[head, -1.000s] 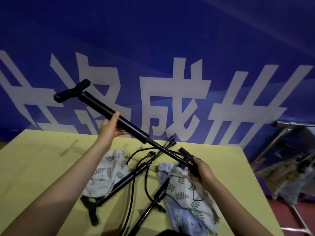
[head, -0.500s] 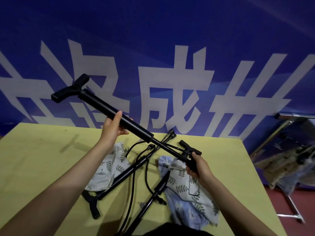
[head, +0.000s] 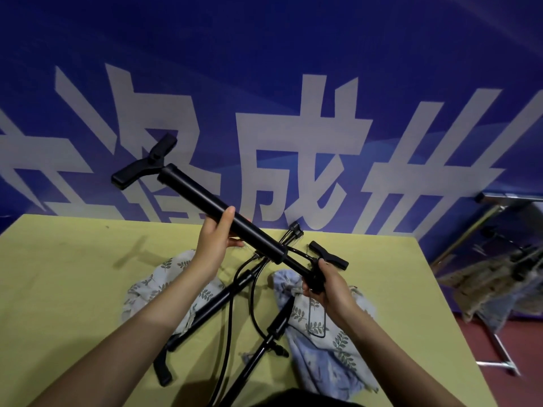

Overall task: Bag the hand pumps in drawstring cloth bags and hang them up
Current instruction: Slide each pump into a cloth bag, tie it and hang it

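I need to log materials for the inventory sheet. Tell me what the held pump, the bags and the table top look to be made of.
Held pump: barrel looks like metal or hard plastic, matte black with a faint sheen; its T-shaped ends look like moulded plastic.
Bags: soft woven cloth, pale with a leaf print, crumpled in folds.
Table top: smooth, flat yellow-green surface, maybe laminate or painted board; unclear.

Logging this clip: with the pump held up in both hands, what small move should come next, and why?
Probably push the handle the rest of the way in. The left hand grips the pump by its barrel, the right hand grips the handle end, and a short length of rod shows between them. Collapsed, it should fit the cloth bag lying below on the table.
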Demonstrator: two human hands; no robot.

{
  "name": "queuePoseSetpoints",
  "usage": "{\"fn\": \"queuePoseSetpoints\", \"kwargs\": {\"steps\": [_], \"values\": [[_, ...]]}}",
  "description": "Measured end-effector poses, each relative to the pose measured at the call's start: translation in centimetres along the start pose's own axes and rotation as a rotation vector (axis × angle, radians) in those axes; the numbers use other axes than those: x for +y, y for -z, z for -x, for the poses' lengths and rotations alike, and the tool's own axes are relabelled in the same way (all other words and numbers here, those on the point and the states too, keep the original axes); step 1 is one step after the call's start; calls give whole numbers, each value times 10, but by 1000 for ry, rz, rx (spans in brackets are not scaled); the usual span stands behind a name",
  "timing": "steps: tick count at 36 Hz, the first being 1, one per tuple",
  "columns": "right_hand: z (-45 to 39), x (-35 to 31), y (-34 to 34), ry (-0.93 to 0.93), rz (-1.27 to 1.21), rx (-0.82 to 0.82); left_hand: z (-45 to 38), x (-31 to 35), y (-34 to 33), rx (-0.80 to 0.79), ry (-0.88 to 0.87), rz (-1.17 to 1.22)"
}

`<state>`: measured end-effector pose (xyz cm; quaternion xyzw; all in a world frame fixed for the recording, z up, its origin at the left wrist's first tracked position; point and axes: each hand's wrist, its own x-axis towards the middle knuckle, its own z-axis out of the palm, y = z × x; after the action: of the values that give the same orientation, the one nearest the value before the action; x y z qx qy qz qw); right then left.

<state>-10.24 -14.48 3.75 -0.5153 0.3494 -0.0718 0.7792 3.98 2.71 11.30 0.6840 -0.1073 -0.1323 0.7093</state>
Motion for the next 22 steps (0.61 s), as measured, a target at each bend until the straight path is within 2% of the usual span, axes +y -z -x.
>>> {"fn": "queuePoseSetpoints", "kwargs": {"steps": [14,20,22], "values": [[-3,2,-51,20,55,-65,4,-16,-1,2,31,116],[3,8,-38,-52,-56,-258,-3,-17,11,-81,59,142],[1,2,-40,-48,14,-349,-5,-15,12,-111,68,154]]}}
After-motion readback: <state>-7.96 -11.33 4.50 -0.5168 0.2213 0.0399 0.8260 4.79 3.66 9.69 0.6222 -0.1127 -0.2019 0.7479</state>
